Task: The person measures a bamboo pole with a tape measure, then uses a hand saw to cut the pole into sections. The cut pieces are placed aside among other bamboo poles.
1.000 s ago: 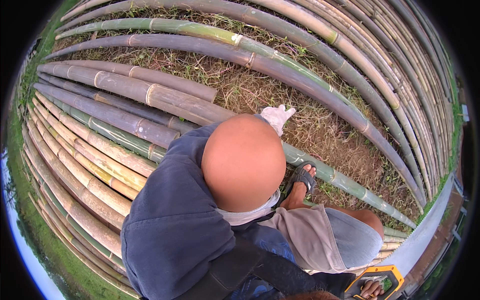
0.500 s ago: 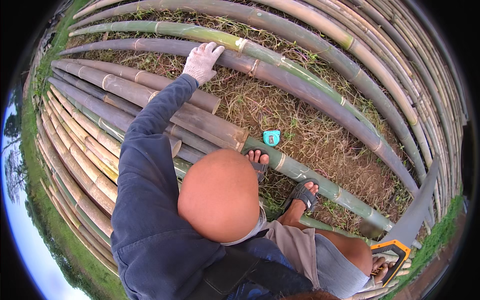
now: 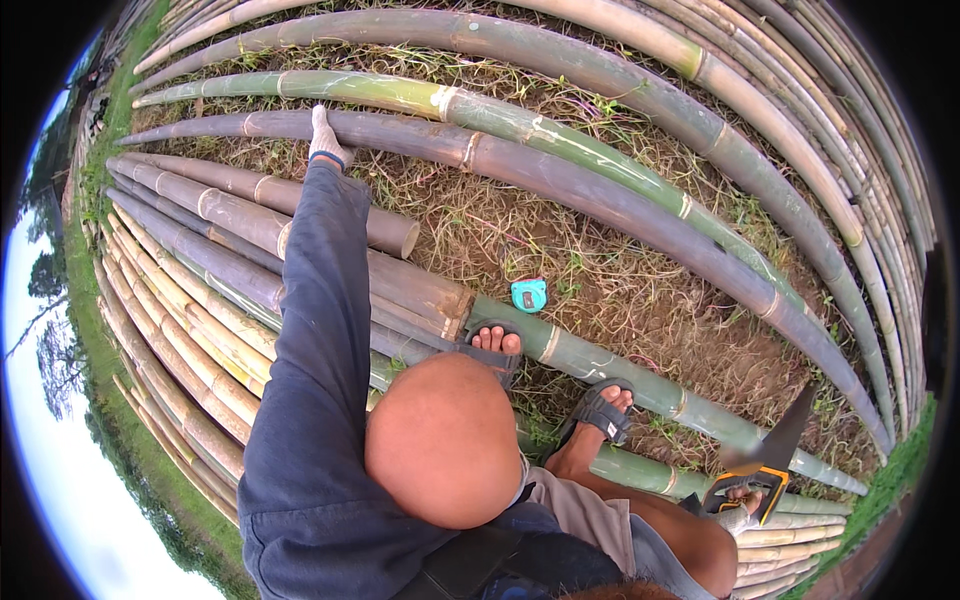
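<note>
My left hand (image 3: 325,138), in a pale glove, is closed on a dark purplish-grey bamboo pole (image 3: 590,192); its fingers are partly hidden. A green bamboo pole (image 3: 560,140) lies along the far side of that pole. At the lower right, my right hand (image 3: 741,502) grips a handsaw (image 3: 782,432) by its black and orange handle. The saw's blade points up and away, above the end of a green pole under my feet. A turquoise tape measure (image 3: 529,295) lies on the ground between the poles.
My sandalled feet stand by a thick green bamboo pole (image 3: 640,388). Cut dark poles (image 3: 395,232) lie stacked to the left, beside paler yellowish poles (image 3: 190,335). More long poles (image 3: 720,75) curve across the far side. Dry grass (image 3: 470,215) covers the ground between.
My left hand has slid left along the dark pole, its arm stretched further. The saw, in my right hand, has shifted left and tilted, its blade now seen narrower. The view has shifted slightly.
</note>
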### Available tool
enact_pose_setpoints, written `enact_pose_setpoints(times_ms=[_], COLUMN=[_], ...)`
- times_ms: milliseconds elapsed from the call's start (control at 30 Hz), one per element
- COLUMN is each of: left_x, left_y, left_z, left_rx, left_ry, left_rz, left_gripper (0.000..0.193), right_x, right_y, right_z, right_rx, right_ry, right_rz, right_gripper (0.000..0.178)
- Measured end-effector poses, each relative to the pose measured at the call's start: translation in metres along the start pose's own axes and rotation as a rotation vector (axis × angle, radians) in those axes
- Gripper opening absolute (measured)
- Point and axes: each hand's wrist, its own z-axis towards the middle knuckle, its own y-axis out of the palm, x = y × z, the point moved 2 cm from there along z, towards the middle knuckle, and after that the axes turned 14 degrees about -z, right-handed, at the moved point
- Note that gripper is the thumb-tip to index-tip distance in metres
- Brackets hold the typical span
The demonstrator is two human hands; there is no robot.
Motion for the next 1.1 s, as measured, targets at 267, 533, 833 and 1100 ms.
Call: enact_pose_setpoints(times_ms=[267,533,833,1100], left_x=[-0.054,-0.204,-0.373,-0.398], left_y=[0.02,0.052,0.089,0.095], left_z=[-0.06,-0.24,-0.383,-0.418], left_rx=[-0.033,-0.368,-0.529,-0.6], left_ry=[-0.054,-0.454,-0.936,-1.072], left_rz=[0.063,0.22,0.297,0.603], left_gripper=[0.076,0.07,0.064,0.08], right_x=[0.032,0.052,0.069,0.076], right_y=[-0.015,-0.063,-0.087,-0.009], right_z=[-0.018,-0.104,-0.184,-0.083], right_rx=[-0.046,-0.053,-0.036,-0.063], right_ry=[-0.008,0.106,0.179,0.065], right_rz=[-0.015,-0.064,-0.044,0.006], right_gripper=[0.03,0.031,0.033,0.035])
